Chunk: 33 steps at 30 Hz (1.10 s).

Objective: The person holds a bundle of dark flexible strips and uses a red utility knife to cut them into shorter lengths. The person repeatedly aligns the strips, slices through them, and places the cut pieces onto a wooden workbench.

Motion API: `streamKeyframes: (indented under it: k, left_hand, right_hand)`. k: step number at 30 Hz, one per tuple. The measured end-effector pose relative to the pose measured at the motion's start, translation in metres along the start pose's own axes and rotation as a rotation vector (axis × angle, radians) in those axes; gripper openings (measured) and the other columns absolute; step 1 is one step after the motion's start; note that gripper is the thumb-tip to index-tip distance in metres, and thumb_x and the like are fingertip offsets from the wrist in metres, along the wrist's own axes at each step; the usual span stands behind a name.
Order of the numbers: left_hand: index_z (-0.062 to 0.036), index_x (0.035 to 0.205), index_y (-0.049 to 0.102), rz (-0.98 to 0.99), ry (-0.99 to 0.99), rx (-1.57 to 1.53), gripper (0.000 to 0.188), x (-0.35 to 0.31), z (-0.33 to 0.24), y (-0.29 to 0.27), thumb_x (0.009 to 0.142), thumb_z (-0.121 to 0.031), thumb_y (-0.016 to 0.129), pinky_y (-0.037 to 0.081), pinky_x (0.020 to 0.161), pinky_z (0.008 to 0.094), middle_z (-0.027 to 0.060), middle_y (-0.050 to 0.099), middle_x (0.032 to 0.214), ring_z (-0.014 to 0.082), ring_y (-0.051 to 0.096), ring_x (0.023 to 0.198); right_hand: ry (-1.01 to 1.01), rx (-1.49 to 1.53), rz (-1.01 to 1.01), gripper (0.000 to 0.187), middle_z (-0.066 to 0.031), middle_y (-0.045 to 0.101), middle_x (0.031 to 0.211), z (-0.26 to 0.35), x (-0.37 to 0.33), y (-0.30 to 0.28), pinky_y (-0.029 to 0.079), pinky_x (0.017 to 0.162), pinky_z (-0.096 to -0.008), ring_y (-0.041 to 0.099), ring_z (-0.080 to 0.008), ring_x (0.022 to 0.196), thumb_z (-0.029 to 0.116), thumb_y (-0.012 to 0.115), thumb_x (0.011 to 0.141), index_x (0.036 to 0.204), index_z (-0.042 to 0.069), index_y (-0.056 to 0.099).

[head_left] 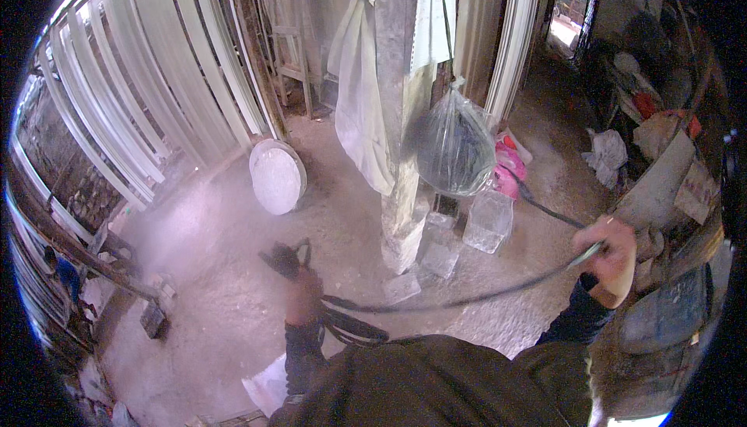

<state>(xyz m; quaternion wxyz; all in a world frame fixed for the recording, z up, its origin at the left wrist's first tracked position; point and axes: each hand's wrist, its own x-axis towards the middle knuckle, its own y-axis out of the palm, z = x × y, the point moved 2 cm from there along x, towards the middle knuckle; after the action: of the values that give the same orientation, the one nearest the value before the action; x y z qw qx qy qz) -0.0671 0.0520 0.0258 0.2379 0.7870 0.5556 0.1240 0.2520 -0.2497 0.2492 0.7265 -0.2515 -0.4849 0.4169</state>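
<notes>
A long dark cable (pixel 475 300) sags in a curve between my two hands. My left hand (pixel 302 299), low and left of the middle, is closed round several loops of it; the loops stick out above the fist and hang beside the wrist. Motion blurs its fingers. Over on the right, my right hand (pixel 613 254) is raised with its fingers wrapped round the same cable. From there another length runs up and left toward a pink bag (pixel 510 166), where its end is lost from sight.
A post (pixel 401 217) with a white cloth (pixel 364 92) stands ahead. A clear plastic bag (pixel 456 143) hangs beside it, above clear blocks (pixel 489 221). A round white lid-like disc (pixel 278 176) leans at left. Pale vertical slats (pixel 148 61) line the left; clutter (pixel 661 147) fills the right.
</notes>
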Motion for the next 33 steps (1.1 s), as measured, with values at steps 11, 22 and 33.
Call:
streamKeyframes:
  k: [11,22,33]
  left_hand:
    - [-0.0125,0.073,0.045,-0.065,0.001,-0.136,0.024,-0.001,0.0,-0.024,0.084,-0.033,0.051,0.028,0.036,0.023,-0.0041,0.037,0.053,0.0084,0.033,0.04]
    - [-0.0088,0.076,0.045,0.108,-0.061,-0.065,0.032,-0.018,-0.009,0.033,0.081,-0.04,0.054,0.028,0.045,0.0239,-0.0023,0.037,0.06,0.009,0.036,0.051]
    - [-0.0097,0.071,0.043,0.114,-0.095,-0.019,0.031,-0.034,-0.006,0.051,0.08,-0.036,0.056,0.028,0.046,0.0233,-0.0028,0.037,0.06,0.0093,0.036,0.051]
  right_hand:
    - [0.406,-0.098,0.387,0.038,-0.0082,0.063,0.09,-0.033,0.034,0.041,0.015,0.101,-0.0443,0.059,-0.0164,0.078,0.031,0.067,0.067,0.094,0.006,0.063]
    - [0.496,-0.196,0.166,0.027,-0.009,0.059,0.1,-0.051,0.093,0.094,0.032,0.091,-0.0461,0.056,-0.0224,0.089,0.023,0.062,0.071,0.097,0.013,0.063]
    - [0.616,-0.084,0.21,0.035,-0.0137,0.051,0.109,-0.2,0.12,0.168,0.027,0.094,-0.045,0.048,-0.0293,0.103,0.037,0.041,0.086,0.111,0.015,0.049]
